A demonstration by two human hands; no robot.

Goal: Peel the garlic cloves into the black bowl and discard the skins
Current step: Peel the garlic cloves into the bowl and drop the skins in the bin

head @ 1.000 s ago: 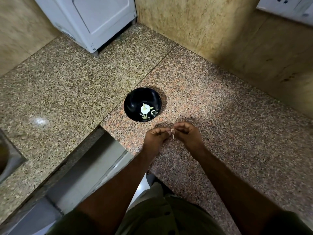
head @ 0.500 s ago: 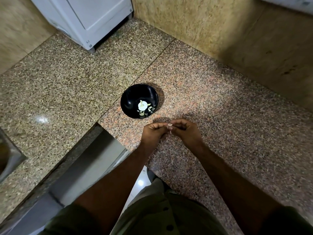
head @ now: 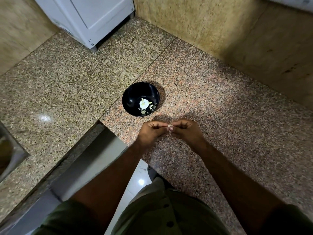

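Garlic clove (head: 169, 128) pinched between left hand (head: 151, 133) and right hand (head: 185, 133) fingertips, near black bowl (head: 135, 95).

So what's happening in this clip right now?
A person stands at a granite counter peeling garlic. Both hands meet just in front of a black bowl: the left hand and the right hand pinch a small garlic clove between their fingertips, with a thin strip of skin hanging from it. The bowl already holds some pale garlic pieces. The clove in hand has not gone into the bowl yet.
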